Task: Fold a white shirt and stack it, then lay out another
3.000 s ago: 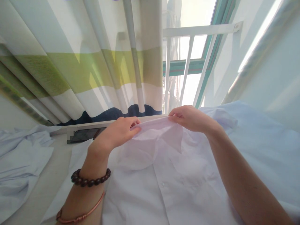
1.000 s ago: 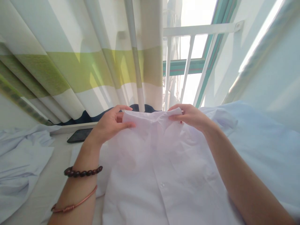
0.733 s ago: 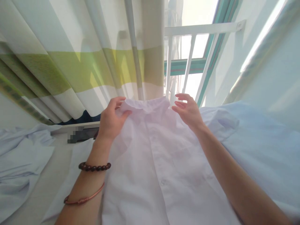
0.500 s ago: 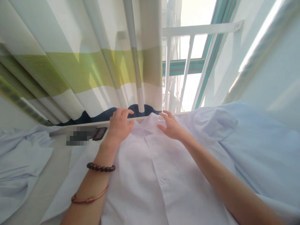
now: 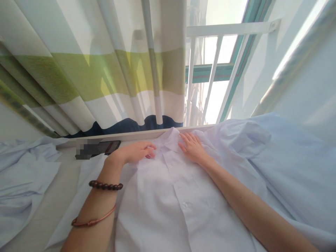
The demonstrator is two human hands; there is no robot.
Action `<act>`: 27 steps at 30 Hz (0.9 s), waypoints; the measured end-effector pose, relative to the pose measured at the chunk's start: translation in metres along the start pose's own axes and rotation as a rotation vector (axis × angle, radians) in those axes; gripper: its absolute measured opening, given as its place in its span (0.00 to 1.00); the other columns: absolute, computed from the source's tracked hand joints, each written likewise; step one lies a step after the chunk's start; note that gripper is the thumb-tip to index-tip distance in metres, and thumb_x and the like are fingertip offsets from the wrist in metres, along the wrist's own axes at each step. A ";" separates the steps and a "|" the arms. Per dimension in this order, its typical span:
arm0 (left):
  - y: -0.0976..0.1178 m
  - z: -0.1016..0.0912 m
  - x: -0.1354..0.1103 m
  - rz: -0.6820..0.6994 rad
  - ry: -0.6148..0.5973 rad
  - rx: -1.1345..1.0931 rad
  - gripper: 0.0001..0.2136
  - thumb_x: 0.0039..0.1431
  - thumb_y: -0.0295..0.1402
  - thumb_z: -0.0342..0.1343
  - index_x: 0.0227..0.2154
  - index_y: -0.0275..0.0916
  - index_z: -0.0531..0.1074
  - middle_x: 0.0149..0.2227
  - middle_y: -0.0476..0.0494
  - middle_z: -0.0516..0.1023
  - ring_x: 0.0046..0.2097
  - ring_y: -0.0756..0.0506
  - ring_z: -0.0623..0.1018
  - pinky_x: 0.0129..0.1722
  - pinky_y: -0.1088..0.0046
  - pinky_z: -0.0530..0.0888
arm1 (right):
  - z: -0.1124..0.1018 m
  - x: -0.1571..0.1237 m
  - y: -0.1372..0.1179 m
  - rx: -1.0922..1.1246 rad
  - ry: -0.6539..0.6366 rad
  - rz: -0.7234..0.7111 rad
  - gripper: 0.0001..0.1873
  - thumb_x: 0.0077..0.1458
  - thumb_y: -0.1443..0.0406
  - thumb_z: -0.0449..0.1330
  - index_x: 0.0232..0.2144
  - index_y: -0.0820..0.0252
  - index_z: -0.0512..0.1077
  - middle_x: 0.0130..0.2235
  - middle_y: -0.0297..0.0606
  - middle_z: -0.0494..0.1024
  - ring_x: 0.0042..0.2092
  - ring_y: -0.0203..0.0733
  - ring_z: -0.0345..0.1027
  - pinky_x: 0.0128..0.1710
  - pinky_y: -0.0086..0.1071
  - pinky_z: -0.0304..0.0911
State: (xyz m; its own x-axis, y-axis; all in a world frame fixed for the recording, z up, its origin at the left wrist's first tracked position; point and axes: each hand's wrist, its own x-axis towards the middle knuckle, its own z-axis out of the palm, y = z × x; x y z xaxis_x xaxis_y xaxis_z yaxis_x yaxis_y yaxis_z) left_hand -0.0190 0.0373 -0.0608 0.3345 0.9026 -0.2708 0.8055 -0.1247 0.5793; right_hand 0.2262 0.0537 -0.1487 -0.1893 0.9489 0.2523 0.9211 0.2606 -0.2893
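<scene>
A white button-up shirt (image 5: 162, 196) lies front side up, with its collar (image 5: 169, 140) at the far end and its button placket running towards me. My left hand (image 5: 136, 152) is bent at the wrist, its fingers curled together on the cloth just left of the collar; the fingertips are partly hidden. On the other side of the collar, my right hand (image 5: 193, 147) rests flat on the shirt with its fingers stretched out. A dark bead bracelet (image 5: 105, 185) and a copper-coloured bangle (image 5: 93, 222) are on my left forearm.
A dark phone (image 5: 109, 147), beside a blurred-out patch, lies left of the shirt. More white cloth (image 5: 23, 185) is bunched at the far left, and pale fabric (image 5: 296, 168) spreads on the right. Behind are a striped curtain (image 5: 105, 77) and a white railing (image 5: 231, 29) before the window.
Both hands have come down onto the shirt. The left one has turned inward and its fingers have closed on the cloth; the right one has flattened beside the collar. The view has shifted slightly.
</scene>
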 end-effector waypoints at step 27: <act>-0.005 -0.023 0.083 0.182 0.759 0.095 0.09 0.54 0.36 0.57 0.37 0.42 0.71 0.41 0.45 0.80 0.41 0.44 0.78 0.43 0.70 0.71 | -0.054 0.070 0.012 0.407 0.195 0.186 0.14 0.52 0.58 0.57 0.36 0.62 0.74 0.35 0.41 0.76 0.40 0.47 0.69 0.39 0.37 0.63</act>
State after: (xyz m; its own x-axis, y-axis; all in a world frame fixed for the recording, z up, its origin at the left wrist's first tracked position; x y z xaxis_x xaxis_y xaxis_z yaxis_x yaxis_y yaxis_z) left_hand -0.0064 0.1226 -0.0691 0.0675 0.8947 0.4416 0.8200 -0.3019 0.4862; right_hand 0.2425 0.1136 -0.0851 0.0691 0.9453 0.3189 0.7180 0.1748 -0.6737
